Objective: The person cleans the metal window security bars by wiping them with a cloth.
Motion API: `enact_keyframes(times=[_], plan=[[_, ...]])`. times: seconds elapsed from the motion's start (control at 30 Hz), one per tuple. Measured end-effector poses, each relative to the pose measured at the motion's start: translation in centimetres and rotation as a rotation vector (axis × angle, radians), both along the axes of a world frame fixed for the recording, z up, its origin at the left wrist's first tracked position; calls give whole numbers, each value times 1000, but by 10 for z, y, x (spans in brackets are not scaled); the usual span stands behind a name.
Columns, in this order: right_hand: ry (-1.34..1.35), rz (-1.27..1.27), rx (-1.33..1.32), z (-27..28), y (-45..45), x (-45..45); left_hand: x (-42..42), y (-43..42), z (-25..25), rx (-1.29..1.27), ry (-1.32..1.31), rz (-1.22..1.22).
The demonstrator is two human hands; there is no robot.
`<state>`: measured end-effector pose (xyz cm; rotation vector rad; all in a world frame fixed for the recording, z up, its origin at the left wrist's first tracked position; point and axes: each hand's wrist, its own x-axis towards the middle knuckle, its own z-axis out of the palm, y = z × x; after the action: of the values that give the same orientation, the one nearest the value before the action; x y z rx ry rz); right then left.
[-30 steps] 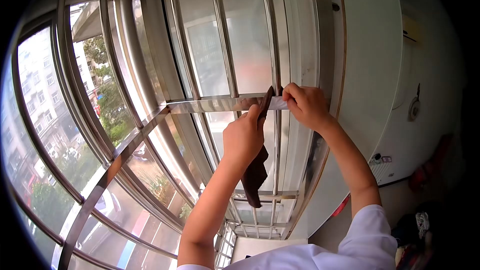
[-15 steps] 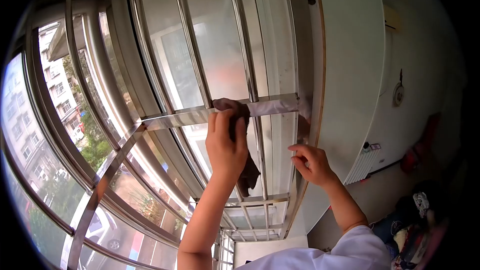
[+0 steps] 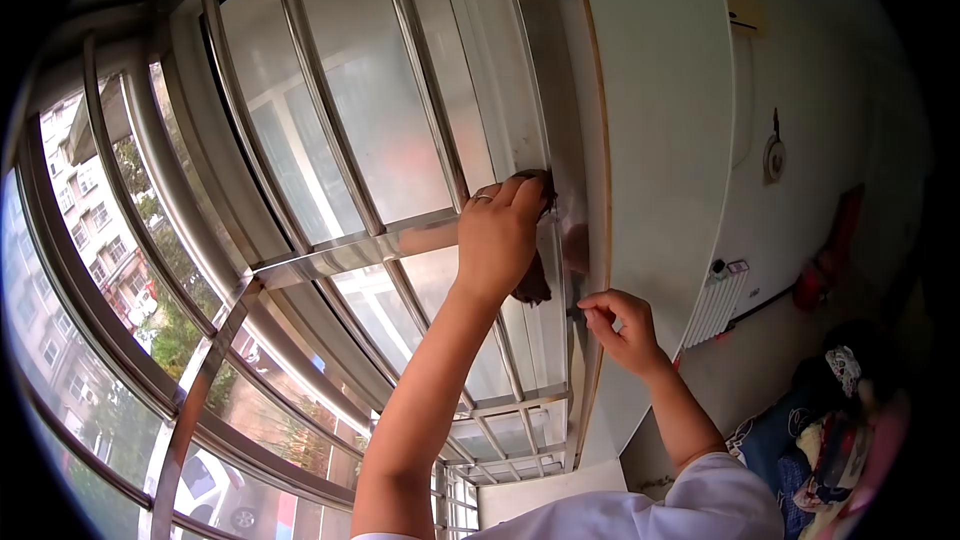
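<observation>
My left hand (image 3: pixel 500 240) is closed on a dark brown cloth (image 3: pixel 533 280), pressing it to the flat metal crossbar (image 3: pixel 350 252) of a window grille. The cloth sits at the bar's right end, against the upright metal post; one part hangs below my fingers and the rest is hidden under them. A ring shows on one finger. My right hand (image 3: pixel 622 325) is beside the frame's wood-coloured edge, lower and to the right, fingers curled and thumb close to the index finger. Whether anything is between those fingers, I cannot make out.
Round metal bars (image 3: pixel 320 90) cross the frosted window pane (image 3: pixel 360 90). A pale panel (image 3: pixel 660 140) stands right of the frame. Farther right are a white radiator (image 3: pixel 716 308) and a heap of clothes (image 3: pixel 830 450). Buildings and a parked white car (image 3: pixel 205 490) show outside, left.
My left hand has slid the cloth rightward along the crossbar, from among the round bars to the upright post. My right hand stays almost where it was. The view has shifted slightly.
</observation>
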<state>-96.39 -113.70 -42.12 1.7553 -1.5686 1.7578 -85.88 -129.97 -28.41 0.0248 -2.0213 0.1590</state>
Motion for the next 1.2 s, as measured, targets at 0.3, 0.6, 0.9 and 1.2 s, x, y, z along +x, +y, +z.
enact_keyframes(times=[0.3, 0.6, 0.9, 1.2], plan=[[507, -26, -110, 20, -27, 26, 29, 57, -80, 1152, 124, -529], [586, -217, -365, 82, -37, 1, 64, 27, -71, 776, 117, -337], [733, -579, -596, 232, -73, -41, 43, -32, -146, 635, -100, 44], [498, -493, -363, 13, -64, -33, 39, -15, -145, 926, -96, -60]])
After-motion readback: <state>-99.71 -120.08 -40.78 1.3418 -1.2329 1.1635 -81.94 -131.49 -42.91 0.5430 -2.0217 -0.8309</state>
